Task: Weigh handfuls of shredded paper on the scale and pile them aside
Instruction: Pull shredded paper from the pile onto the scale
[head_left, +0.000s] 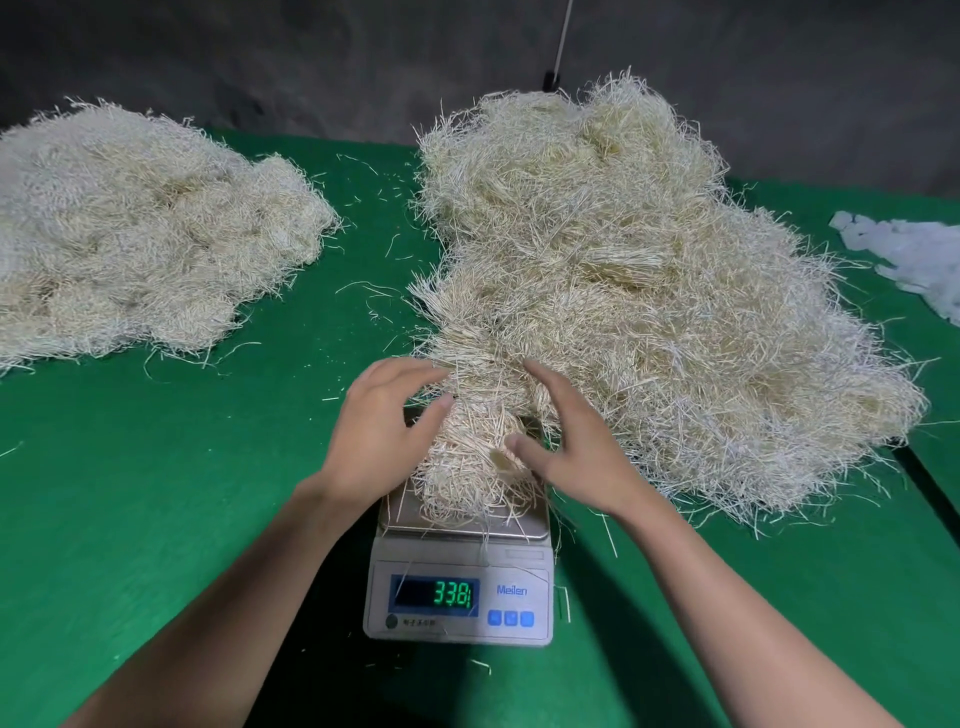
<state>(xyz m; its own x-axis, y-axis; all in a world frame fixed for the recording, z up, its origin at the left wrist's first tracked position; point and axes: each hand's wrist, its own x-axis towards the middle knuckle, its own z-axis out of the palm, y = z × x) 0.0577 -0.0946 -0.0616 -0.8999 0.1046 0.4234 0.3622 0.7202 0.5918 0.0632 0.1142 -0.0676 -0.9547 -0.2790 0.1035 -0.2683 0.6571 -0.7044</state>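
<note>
Shredded paper handful (467, 457) sits on scale (460, 587) between left hand (379, 421) and right hand (571, 447); each grip wide, fingers touching it. Green worktop (156, 467), dark wall (311, 52) behind.

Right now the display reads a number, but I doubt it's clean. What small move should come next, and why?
Probably lift both hands clear. The left hand and right hand both touch the handful on the scale, and its far strands seem to run into the big pile behind, so the display may not show the handful alone.
</note>
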